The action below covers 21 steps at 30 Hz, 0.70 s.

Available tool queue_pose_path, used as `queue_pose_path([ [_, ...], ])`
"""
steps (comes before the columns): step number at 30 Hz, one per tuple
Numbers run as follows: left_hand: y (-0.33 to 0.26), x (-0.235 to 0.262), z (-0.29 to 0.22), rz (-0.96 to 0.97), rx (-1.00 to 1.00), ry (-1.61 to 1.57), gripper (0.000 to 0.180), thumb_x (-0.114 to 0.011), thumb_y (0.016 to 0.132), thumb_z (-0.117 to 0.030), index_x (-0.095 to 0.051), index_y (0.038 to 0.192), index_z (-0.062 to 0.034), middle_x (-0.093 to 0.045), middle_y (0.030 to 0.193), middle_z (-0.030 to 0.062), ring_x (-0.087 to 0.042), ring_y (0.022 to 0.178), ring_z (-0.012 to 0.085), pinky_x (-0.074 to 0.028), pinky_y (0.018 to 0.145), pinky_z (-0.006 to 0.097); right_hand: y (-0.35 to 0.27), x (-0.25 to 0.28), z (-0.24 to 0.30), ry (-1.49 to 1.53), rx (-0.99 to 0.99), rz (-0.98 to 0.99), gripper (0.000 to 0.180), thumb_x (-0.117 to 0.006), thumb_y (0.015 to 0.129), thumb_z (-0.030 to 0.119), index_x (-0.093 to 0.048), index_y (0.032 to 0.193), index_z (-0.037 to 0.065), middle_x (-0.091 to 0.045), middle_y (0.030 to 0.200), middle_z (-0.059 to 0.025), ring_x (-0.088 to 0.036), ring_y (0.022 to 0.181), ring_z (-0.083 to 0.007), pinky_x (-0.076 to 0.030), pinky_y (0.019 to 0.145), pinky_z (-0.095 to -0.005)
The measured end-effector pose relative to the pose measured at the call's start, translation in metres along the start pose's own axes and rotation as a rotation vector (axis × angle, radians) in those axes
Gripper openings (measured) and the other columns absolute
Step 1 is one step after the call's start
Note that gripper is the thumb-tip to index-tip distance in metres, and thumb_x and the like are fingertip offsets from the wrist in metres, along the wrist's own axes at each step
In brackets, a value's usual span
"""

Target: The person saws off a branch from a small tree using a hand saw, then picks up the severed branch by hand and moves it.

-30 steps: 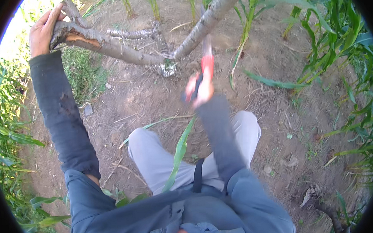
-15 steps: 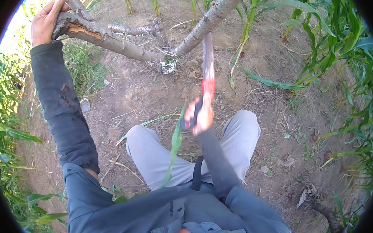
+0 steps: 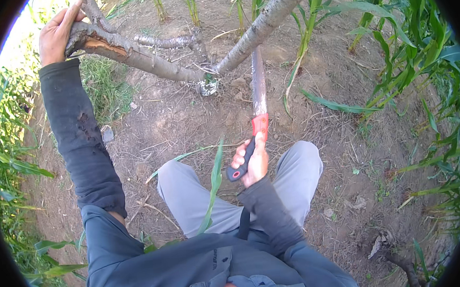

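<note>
My right hand (image 3: 256, 165) is closed around the black-and-red handle of a pruning saw (image 3: 258, 86). The saw's long blade points away from me, and its far end passes under the thick right-hand limb (image 3: 262, 26). Whether the teeth touch that limb, I cannot tell. At the upper left, my left hand (image 3: 57, 35) grips the end of another branch (image 3: 135, 57), which is split and shows orange-brown wood. Its fingers are partly hidden behind the wood. Both limbs meet at a low fork above a short, white-marked trunk (image 3: 207, 87).
Tall corn plants (image 3: 418, 42) stand close on the right, and more greenery lines the left. A long green leaf (image 3: 213, 186) hangs in front of my bent knees. A dark, gnarled piece of wood (image 3: 406, 267) lies at the lower right. Dry stalks litter the soil.
My right hand has drawn the saw back toward me, so more of the blade shows below the limb. The left hand stays on its branch, which has shifted only slightly.
</note>
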State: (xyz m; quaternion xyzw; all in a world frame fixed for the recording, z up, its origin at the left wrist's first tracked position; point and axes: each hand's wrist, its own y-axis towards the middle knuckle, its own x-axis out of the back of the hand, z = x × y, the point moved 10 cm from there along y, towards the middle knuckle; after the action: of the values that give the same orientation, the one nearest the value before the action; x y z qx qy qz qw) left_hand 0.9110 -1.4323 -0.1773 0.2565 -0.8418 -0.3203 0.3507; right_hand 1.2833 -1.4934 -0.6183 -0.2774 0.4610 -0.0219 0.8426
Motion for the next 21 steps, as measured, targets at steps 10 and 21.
queue_pose_path([
  [10, 0.005, 0.005, 0.004, -0.002, -0.065, 0.061, 0.028, -0.065, 0.088, -0.03, -0.072, 0.095, -0.0037, -0.067, 0.081, -0.0003, -0.054, 0.072, 0.003, -0.043, 0.067, 0.019, 0.019, -0.014, 0.007, -0.086, 0.13, 0.09, 0.045, -0.042, 0.093, 0.054, -0.041, 0.084, 0.01, -0.04, 0.053, -0.0043, -0.042, 0.04, -0.017, -0.034, 0.036, -0.0324],
  [21, 0.012, -0.003, -0.001, 0.016, 0.025, 0.132, 0.026, -0.063, 0.09, -0.028, -0.07, 0.092, -0.0025, -0.065, 0.085, 0.0009, -0.056, 0.08, 0.0061, -0.044, 0.076, 0.02, 0.085, -0.056, 0.04, -0.049, 0.09, 0.27, 0.045, -0.044, 0.092, 0.055, -0.041, 0.084, 0.011, -0.041, 0.055, -0.0034, -0.042, 0.042, -0.0158, -0.035, 0.038, -0.0318],
])
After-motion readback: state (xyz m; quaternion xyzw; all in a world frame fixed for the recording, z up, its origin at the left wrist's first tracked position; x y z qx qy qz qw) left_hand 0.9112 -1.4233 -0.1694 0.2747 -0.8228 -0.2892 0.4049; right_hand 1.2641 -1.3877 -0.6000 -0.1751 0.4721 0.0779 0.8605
